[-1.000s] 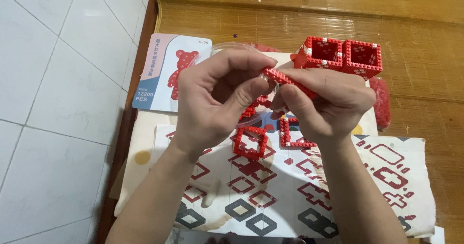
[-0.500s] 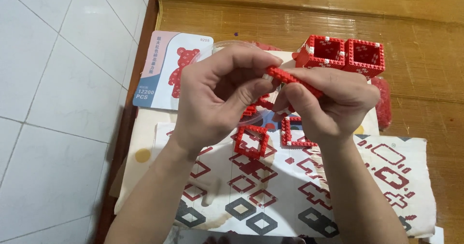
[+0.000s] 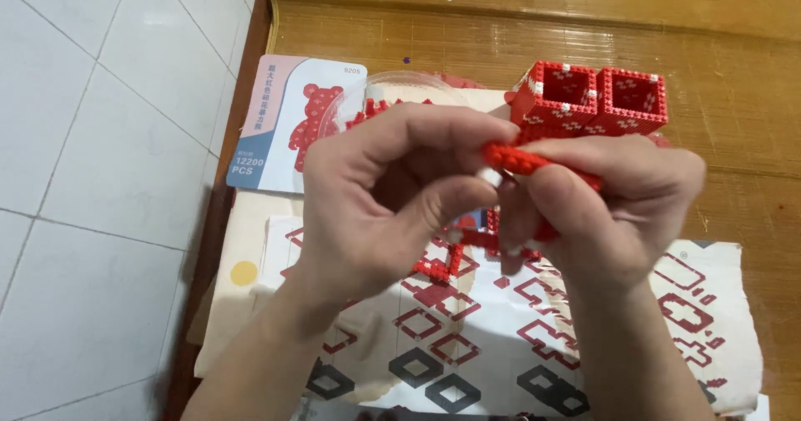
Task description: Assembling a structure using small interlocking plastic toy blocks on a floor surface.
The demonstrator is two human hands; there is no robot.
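The person's left hand (image 3: 384, 212) and right hand (image 3: 609, 212) meet in the middle of the view, raised above a printed instruction sheet (image 3: 517, 337) that shows red and dark square outlines. Between them they hold a strip of small red building bricks (image 3: 521, 161). The right hand's fingers (image 3: 617, 150) are curled shut around the strip's right end, which is hidden inside the grip. The left hand's thumb and fingers (image 3: 450, 125) are pinched nearly closed at the strip's left end, where a small white piece (image 3: 491, 177) shows at the thumb tip; whether the left hand grips the strip or only that piece cannot be told.

Below the hands, 2 small red square frames (image 3: 442, 262) lie on the sheet, partly covered. Behind the right hand stands a red brick block with 2 open square compartments (image 3: 592, 100), white dots along its rim. To the left lies a clear round dish of red pieces (image 3: 375, 95), resting over a booklet with a red bear picture (image 3: 288, 121). Everything sits on a wooden floor mat (image 3: 734, 137) beside white floor tiles (image 3: 100, 137).
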